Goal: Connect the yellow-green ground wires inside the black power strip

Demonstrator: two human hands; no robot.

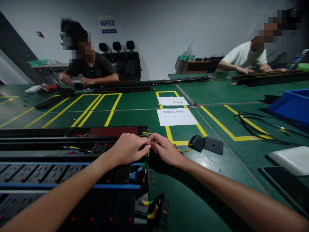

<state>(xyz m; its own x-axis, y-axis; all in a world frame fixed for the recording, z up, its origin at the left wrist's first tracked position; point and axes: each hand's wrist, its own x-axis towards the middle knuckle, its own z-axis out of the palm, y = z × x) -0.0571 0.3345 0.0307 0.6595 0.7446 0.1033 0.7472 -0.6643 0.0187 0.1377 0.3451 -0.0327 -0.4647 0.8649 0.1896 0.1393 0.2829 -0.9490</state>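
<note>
The left hand and the right hand are meeting fingertip to fingertip near the middle of the green surface, both pinching a thin yellow wire at the open end of a long black power strip. The strip is lying along the near left edge beside others like it. Yellow tape lines are marking out bays across the surface, and two white paper sheets are lying in one bay just beyond the hands. Two black end caps are sitting close to the right hand. Black cables, a blue bin and a white tray are resting toward the right edge. Two co-workers are sitting at the far edge, one in a dark shirt, one in a white shirt. Black chairs are standing against the white wall under a blue sign.
</note>
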